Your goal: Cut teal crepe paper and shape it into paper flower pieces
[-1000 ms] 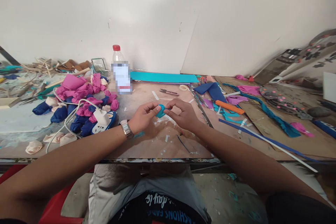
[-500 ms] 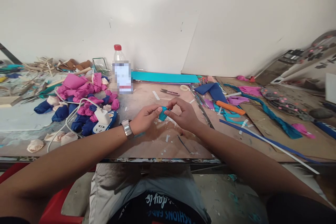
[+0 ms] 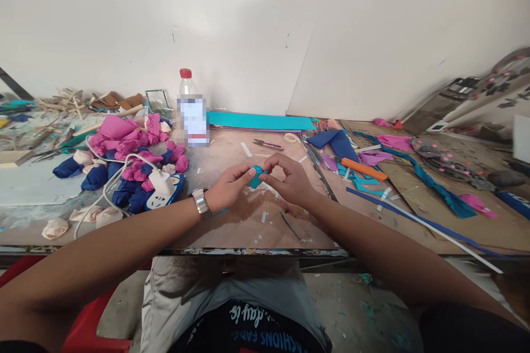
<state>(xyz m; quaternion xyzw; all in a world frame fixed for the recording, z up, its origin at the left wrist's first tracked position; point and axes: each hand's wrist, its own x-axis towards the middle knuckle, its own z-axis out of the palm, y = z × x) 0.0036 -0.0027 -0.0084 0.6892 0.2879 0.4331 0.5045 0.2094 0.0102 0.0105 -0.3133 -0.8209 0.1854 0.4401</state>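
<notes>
Between my two hands, just above the table, is a small turquoise crepe-paper rose (image 3: 256, 177), crumpled and folded. My left hand (image 3: 231, 183), with a metal watch (image 3: 201, 202) at the wrist, pinches its left side between thumb and fingers. On the other side my right hand (image 3: 289, 177) grips its edge with thumb and forefinger. The fingers partly cover the rose. Behind the hands lie small thread snips (image 3: 268, 145) and a roll of tape (image 3: 290, 138). A thin dark wire (image 3: 290, 225) and paper scraps lie nearer the table's front edge.
Pink, navy and cream paper roses (image 3: 120, 138) pile up at left, beside a power strip (image 3: 165, 196) with a white plug and cable. A red-capped bottle (image 3: 188, 110) stands behind. Turquoise paper (image 3: 260, 121) lies along the wall. An orange cutter (image 3: 363, 169) and paper strips lie right.
Both hands stay in nearly the same place, still pinching the turquoise paper rose. It sits slightly differently between the fingertips, with more folds showing on top.
</notes>
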